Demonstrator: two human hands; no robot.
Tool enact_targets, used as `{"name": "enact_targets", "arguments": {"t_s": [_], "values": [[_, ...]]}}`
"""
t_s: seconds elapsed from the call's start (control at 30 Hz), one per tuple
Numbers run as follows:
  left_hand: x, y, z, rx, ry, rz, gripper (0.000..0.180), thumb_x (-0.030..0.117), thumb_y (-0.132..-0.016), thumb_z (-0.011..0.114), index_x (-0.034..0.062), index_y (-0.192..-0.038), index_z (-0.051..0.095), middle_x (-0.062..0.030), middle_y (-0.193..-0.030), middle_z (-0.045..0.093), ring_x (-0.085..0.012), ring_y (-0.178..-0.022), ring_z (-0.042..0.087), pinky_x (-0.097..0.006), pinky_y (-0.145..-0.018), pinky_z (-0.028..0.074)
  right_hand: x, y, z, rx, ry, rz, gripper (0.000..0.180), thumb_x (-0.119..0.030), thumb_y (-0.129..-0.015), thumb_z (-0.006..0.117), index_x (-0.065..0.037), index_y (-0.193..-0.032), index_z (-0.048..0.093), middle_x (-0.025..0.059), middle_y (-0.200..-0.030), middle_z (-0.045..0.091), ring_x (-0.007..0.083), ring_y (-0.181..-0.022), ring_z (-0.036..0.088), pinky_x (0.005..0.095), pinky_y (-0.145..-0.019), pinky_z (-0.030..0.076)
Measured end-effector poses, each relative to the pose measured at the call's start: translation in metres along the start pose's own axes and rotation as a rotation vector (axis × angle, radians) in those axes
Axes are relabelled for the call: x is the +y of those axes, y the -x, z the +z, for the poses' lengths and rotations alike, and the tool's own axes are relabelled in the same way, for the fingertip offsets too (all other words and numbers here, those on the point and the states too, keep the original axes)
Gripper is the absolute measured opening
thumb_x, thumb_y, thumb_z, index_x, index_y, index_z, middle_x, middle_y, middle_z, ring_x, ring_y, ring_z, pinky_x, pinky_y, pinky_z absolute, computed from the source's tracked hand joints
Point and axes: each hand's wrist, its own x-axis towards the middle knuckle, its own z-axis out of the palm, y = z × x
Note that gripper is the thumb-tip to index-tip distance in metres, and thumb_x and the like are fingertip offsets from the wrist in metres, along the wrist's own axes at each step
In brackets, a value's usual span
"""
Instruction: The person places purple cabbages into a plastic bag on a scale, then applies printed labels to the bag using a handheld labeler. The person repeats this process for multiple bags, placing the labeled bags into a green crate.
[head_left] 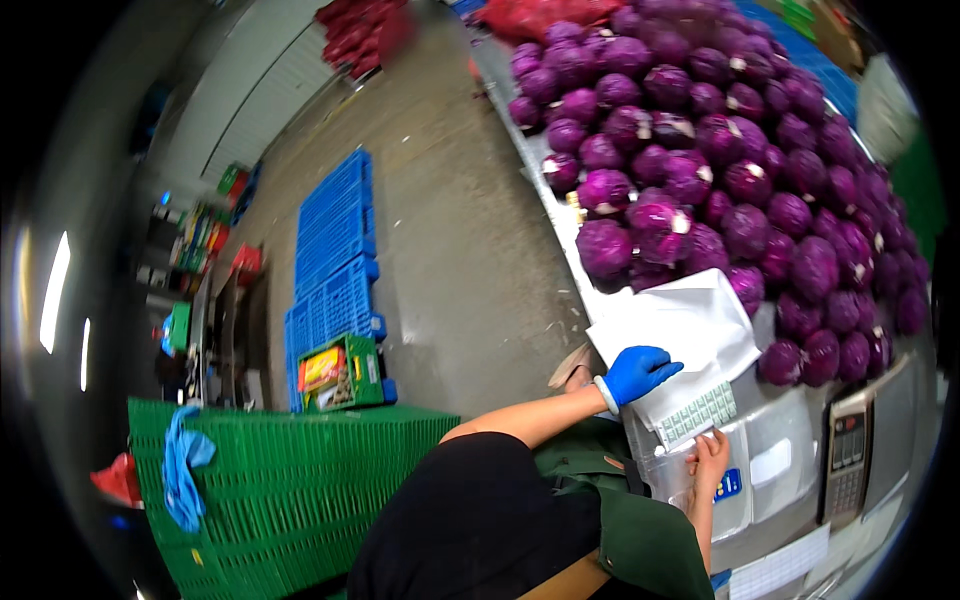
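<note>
My left hand (640, 375), in a blue glove, is over white paper sheeting (690, 325) at the table's near edge. Its fingers are drawn together; whatever may be between them is too small to make out. My bare right hand (710, 457) grips the lower edge of a sheet of small green-and-white labels (698, 413), which lies partly over the white paper. Just beyond the paper, a big heap of red cabbages (745, 230) covers the metal table.
To the right of my hands are clear plastic trays (785, 455) and a weighing scale with a keypad (848, 450). On my left stand stacked green crates (300, 490) with a blue glove draped over them. Blue pallets (335, 230) and a green crate of packets (340, 372) are on the floor.
</note>
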Motion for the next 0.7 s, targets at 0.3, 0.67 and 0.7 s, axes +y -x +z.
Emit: {"name": "enact_targets", "arguments": {"t_s": [0.3,0.67,0.7], "values": [[-0.062,0.073,0.025,0.112,-0.235,0.146,0.037,0.035,-0.087,0.064,0.0098,-0.062,0.056,-0.0105,-0.063,0.054,-0.0314,-0.063,0.054,-0.042,-0.058,0.041,-0.011,-0.021,0.005,-0.050,-0.018,0.053,0.022,-0.029,-0.096,0.059,-0.008,-0.090,0.055,-0.0032,-0.059,0.047,0.0039,-0.042,0.037,0.0219,-0.035,0.021],[-0.050,0.075,0.034,0.356,0.022,-0.136,0.040,0.035,-0.089,0.063,0.0043,-0.063,0.059,-0.0181,-0.066,0.057,-0.0377,-0.062,0.057,-0.044,-0.055,0.043,-0.024,0.001,0.021,-0.080,-0.053,-0.104,0.015,-0.021,-0.095,0.058,-0.006,-0.099,0.059,-0.0032,-0.069,0.052,0.0032,-0.052,0.039,0.0205,-0.043,0.028],[-0.050,0.078,0.035,0.414,0.110,-0.233,0.039,0.031,-0.089,0.066,0.0029,-0.063,0.058,-0.0179,-0.062,0.054,-0.0344,-0.054,0.051,-0.038,-0.052,0.040,-0.030,0.006,0.022,-0.067,-0.031,-0.149,0.015,-0.020,-0.095,0.058,-0.005,-0.098,0.060,-0.0028,-0.070,0.053,0.0035,-0.053,0.039,0.0210,-0.045,0.028]]}}
